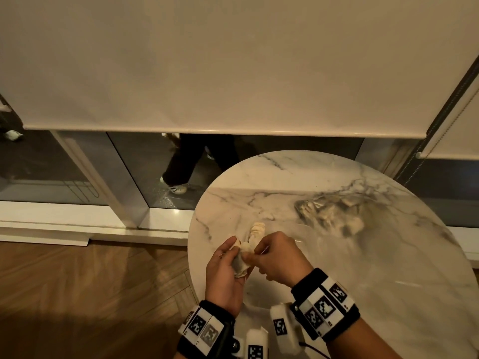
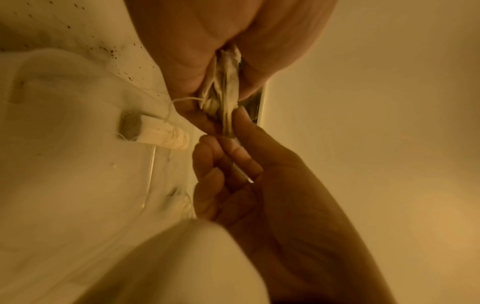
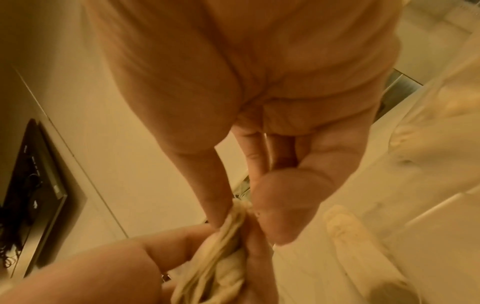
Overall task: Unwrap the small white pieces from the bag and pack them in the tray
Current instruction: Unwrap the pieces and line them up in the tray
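Over the table's left edge my left hand (image 1: 230, 263) grips a small white piece in its crumpled paper wrapper (image 1: 241, 266). My right hand (image 1: 259, 251) pinches the wrapper's free end between thumb and forefinger. Up close, the wrapper (image 2: 224, 90) lies folded in my left palm with a thin thread hanging from it, and the right hand (image 2: 230, 133) holds its tip. The right wrist view has the same pinch on the wrapper (image 3: 221, 253). Unwrapped white pieces (image 1: 257, 229) lie in a row in the clear tray (image 1: 300, 240) just beyond my hands. The clear bag (image 1: 334, 211) sits further right.
The round marble table (image 1: 375, 268) stands beside a floor-level window with a lowered blind (image 1: 207, 60). Wooden floor (image 1: 90, 294) lies to the left. A dark screen (image 3: 39, 185) hangs on the wall in the right wrist view.
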